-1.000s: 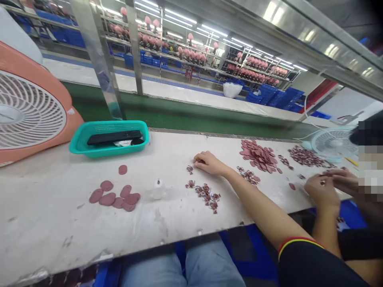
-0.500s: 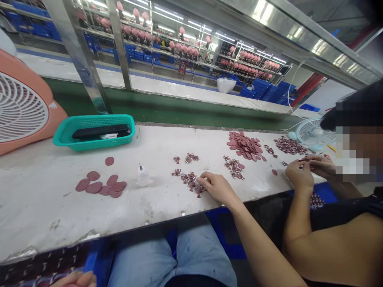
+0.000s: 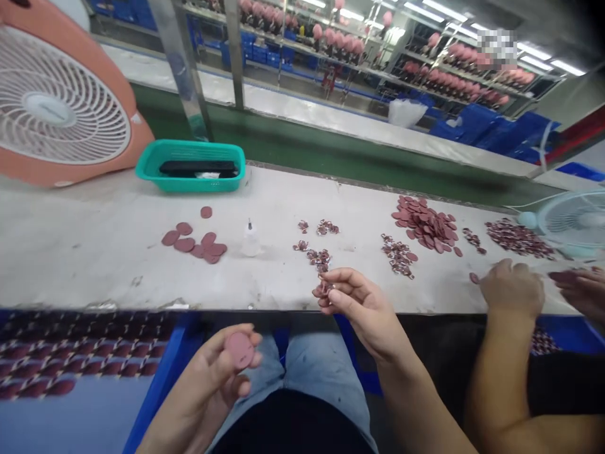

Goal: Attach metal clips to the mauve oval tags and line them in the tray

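My left hand (image 3: 212, 372) pinches a flat, round pink disc (image 3: 239, 350) with small slots, above my lap. My right hand (image 3: 362, 309) holds a small dark-red and metallic piece (image 3: 323, 289) between thumb and fingers, over the table's front edge. Just beyond it lies a small cluster of similar metallic pieces (image 3: 319, 258). A small white bottle (image 3: 250, 239) with a thin dark tip stands left of the cluster. Several loose pink discs (image 3: 184, 244) lie farther left on the white table (image 3: 283, 189).
A teal basket (image 3: 198, 184) holding a black object stands beside an orange fan (image 3: 66, 101). A large disc pile (image 3: 425, 224) lies right. A blue tray (image 3: 155, 391) with rows of pieces is lower left. At the right, a co-worker's hands (image 3: 513, 290) work near a light-blue fan (image 3: 574, 221).
The view has shifted. My right hand has lifted back from the cluster with a piece in its fingers. My left hand has risen into view with a disc.
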Demonstrator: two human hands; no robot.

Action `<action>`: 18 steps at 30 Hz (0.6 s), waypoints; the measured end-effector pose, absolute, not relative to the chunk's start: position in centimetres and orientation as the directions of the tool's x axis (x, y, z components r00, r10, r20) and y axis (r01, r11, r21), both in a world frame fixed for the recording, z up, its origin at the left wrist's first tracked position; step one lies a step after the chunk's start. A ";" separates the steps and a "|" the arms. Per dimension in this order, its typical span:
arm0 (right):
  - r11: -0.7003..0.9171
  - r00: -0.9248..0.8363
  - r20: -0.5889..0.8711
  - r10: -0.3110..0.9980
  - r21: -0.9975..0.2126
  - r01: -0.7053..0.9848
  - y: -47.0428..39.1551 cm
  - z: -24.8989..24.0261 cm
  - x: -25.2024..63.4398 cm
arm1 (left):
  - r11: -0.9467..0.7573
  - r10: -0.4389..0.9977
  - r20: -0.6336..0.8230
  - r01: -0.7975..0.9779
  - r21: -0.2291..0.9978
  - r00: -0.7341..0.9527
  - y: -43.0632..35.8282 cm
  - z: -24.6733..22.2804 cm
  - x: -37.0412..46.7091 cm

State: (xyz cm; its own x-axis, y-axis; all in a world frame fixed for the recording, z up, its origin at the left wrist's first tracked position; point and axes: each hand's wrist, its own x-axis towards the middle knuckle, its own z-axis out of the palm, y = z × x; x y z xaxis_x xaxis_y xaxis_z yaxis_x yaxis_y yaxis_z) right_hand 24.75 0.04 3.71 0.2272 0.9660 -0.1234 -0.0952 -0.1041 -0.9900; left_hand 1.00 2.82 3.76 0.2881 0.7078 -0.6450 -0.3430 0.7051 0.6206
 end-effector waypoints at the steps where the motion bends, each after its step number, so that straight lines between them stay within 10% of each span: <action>1: -0.095 0.167 -0.127 0.978 -0.978 -0.187 0.1 4.0 23.9 | 0.701 0.711 -0.639 -0.368 0.611 0.293 2.8 4.1 1.4; 7: -0.103 -0.058 -0.087 0.995 -0.909 -0.405 0.3 4.3 20.5 | 0.726 0.688 -0.613 -0.395 0.564 0.390 2.6 3.6 1.2; 18: 0.007 -0.126 0.005 0.992 -1.000 0.011 0.5 5.1 17.6 | 0.723 0.683 -0.494 -0.402 0.562 0.537 2.6 2.1 -0.6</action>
